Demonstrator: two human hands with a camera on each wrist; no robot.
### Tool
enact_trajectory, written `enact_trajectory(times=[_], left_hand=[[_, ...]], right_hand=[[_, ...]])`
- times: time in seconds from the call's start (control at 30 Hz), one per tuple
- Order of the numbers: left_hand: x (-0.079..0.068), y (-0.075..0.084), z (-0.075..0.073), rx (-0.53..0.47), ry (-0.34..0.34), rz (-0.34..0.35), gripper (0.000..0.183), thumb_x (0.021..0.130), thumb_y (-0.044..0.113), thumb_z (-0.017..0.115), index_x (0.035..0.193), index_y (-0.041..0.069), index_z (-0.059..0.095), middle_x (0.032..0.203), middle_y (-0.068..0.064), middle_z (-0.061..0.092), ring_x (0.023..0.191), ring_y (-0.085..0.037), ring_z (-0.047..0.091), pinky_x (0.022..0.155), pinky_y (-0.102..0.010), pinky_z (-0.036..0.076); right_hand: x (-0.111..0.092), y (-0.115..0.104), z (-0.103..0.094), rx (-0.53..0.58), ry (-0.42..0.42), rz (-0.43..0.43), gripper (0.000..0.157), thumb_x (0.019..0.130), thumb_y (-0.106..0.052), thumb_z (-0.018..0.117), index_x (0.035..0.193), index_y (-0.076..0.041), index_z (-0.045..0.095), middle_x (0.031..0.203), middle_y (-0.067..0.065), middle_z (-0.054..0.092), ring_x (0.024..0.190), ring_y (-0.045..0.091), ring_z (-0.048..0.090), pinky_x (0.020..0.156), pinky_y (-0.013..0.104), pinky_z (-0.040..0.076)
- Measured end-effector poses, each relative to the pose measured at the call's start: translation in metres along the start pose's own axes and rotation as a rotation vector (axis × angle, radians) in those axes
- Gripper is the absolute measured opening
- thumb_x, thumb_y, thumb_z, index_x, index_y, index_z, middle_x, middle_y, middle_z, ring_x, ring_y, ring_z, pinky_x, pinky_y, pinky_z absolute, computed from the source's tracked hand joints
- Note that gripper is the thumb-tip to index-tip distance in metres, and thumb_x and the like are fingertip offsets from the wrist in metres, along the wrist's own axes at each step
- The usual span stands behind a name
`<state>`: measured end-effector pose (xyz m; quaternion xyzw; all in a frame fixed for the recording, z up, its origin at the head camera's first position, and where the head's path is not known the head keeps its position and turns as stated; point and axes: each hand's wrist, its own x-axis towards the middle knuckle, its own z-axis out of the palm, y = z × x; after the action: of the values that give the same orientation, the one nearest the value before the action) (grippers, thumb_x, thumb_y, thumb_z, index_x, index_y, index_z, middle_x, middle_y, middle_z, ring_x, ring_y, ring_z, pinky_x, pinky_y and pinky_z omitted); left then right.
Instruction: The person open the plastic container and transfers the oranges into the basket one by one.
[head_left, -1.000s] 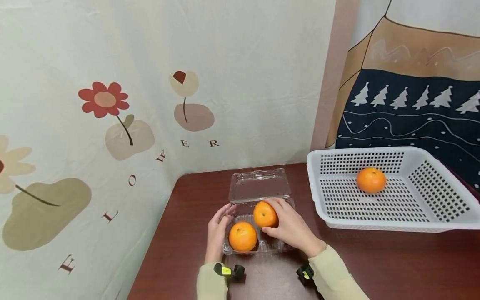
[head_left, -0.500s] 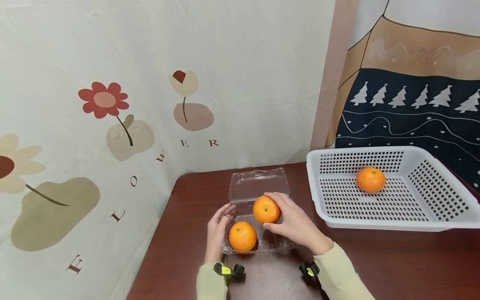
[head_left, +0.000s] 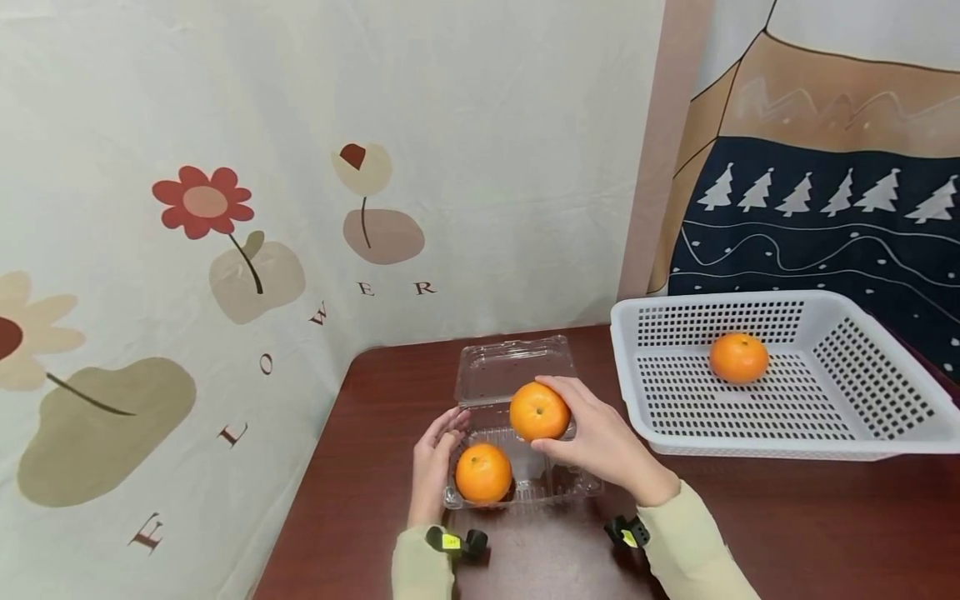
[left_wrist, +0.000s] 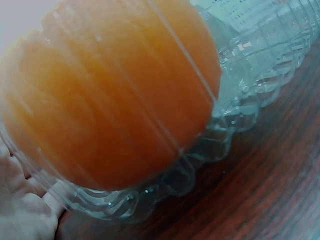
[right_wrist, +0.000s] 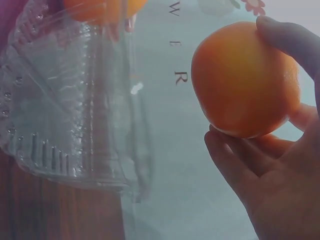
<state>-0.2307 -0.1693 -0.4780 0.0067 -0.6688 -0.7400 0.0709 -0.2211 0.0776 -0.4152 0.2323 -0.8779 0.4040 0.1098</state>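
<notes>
My right hand (head_left: 596, 437) grips an orange (head_left: 539, 411) between thumb and fingers, over the right part of a clear plastic clamshell box (head_left: 532, 493). In the right wrist view this held orange (right_wrist: 245, 80) hangs clear of the box, thumb on one side and fingers on the other. A second orange (head_left: 483, 473) sits inside the box at its left end. Along the box's left wall lies my left hand (head_left: 433, 462), its fingers loosely bent. Seen from the left wrist, the seated orange (left_wrist: 110, 95) shows through the ribbed clear wall, with part of the hand at lower left.
The box's lid (head_left: 516, 371) is folded back toward the wall. A white perforated basket (head_left: 862, 450) stands on the right of the dark red table (head_left: 367, 433), with another orange (head_left: 738, 358) in it. A printed cloth (head_left: 480, 167) hangs behind the table.
My right hand has raised the orange out of the box and shifted slightly right with it. My left hand and the other oranges stay in place.
</notes>
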Motion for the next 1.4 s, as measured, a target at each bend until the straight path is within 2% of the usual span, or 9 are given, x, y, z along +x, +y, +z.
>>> enact_trajectory(times=[0.13, 0.4, 0.57, 0.87, 1.13, 1.23, 1.4], left_hand=[[0.0, 0.0, 0.0, -0.01, 0.001, -0.001, 0.035, 0.088, -0.003, 0.042, 0.123, -0.003, 0.048, 0.119, -0.02, 0.054, 0.112, -0.031, 0.049, 0.095, -0.038, 0.037], [0.001, -0.002, -0.001, -0.01, 0.004, -0.007, 0.035, 0.088, -0.003, 0.042, 0.122, -0.003, 0.049, 0.119, -0.02, 0.055, 0.112, -0.029, 0.05, 0.095, -0.039, 0.037], [0.002, -0.002, -0.001, -0.012, 0.003, -0.003, 0.035, 0.088, -0.003, 0.042, 0.122, -0.003, 0.049, 0.118, -0.02, 0.055, 0.111, -0.029, 0.051, 0.094, -0.038, 0.038], [0.002, -0.002, -0.001, -0.003, -0.001, 0.015, 0.035, 0.088, -0.003, 0.042, 0.123, -0.004, 0.048, 0.118, -0.021, 0.054, 0.112, -0.03, 0.05, 0.095, -0.04, 0.037], [0.002, -0.003, -0.001, -0.029, -0.003, 0.005, 0.036, 0.087, -0.005, 0.042, 0.123, -0.004, 0.048, 0.119, -0.021, 0.054, 0.112, -0.029, 0.05, 0.095, -0.041, 0.036], [0.001, -0.003, -0.001, -0.036, -0.003, 0.0, 0.036, 0.087, -0.005, 0.042, 0.122, -0.004, 0.048, 0.119, -0.02, 0.054, 0.112, -0.029, 0.05, 0.096, -0.041, 0.035], [0.001, -0.002, 0.0, -0.039, -0.007, -0.002, 0.036, 0.088, -0.005, 0.041, 0.123, -0.004, 0.048, 0.119, -0.021, 0.054, 0.113, -0.03, 0.049, 0.096, -0.041, 0.035]], right_hand=[[0.0, 0.0, -0.004, -0.002, 0.01, -0.008, 0.076, 0.065, -0.062, 0.064, 0.13, -0.033, 0.038, 0.123, -0.018, 0.039, 0.089, 0.003, 0.051, 0.074, 0.03, 0.047], [-0.001, -0.002, -0.014, 0.043, 0.015, -0.021, 0.077, 0.066, -0.059, 0.065, 0.132, -0.03, 0.038, 0.125, -0.016, 0.039, 0.097, 0.005, 0.049, 0.078, 0.037, 0.046], [-0.002, -0.002, -0.02, 0.044, 0.034, -0.024, 0.076, 0.067, -0.058, 0.065, 0.132, -0.032, 0.037, 0.124, -0.017, 0.04, 0.099, 0.004, 0.048, 0.08, 0.034, 0.046], [-0.003, -0.001, -0.029, 0.056, 0.061, -0.019, 0.075, 0.067, -0.043, 0.073, 0.132, -0.034, 0.035, 0.123, -0.015, 0.041, 0.1, 0.006, 0.047, 0.082, 0.036, 0.045], [-0.004, 0.001, -0.035, 0.069, 0.064, 0.011, 0.076, 0.068, -0.045, 0.072, 0.133, -0.033, 0.035, 0.123, -0.014, 0.041, 0.1, 0.007, 0.046, 0.083, 0.041, 0.044], [-0.004, 0.001, -0.037, 0.066, 0.067, 0.015, 0.076, 0.068, -0.045, 0.072, 0.133, -0.035, 0.033, 0.123, -0.013, 0.041, 0.099, 0.008, 0.047, 0.081, 0.042, 0.045], [-0.004, 0.002, -0.038, 0.041, 0.072, -0.008, 0.076, 0.069, -0.044, 0.071, 0.134, -0.036, 0.032, 0.126, -0.012, 0.039, 0.102, 0.009, 0.046, 0.082, 0.042, 0.044]])
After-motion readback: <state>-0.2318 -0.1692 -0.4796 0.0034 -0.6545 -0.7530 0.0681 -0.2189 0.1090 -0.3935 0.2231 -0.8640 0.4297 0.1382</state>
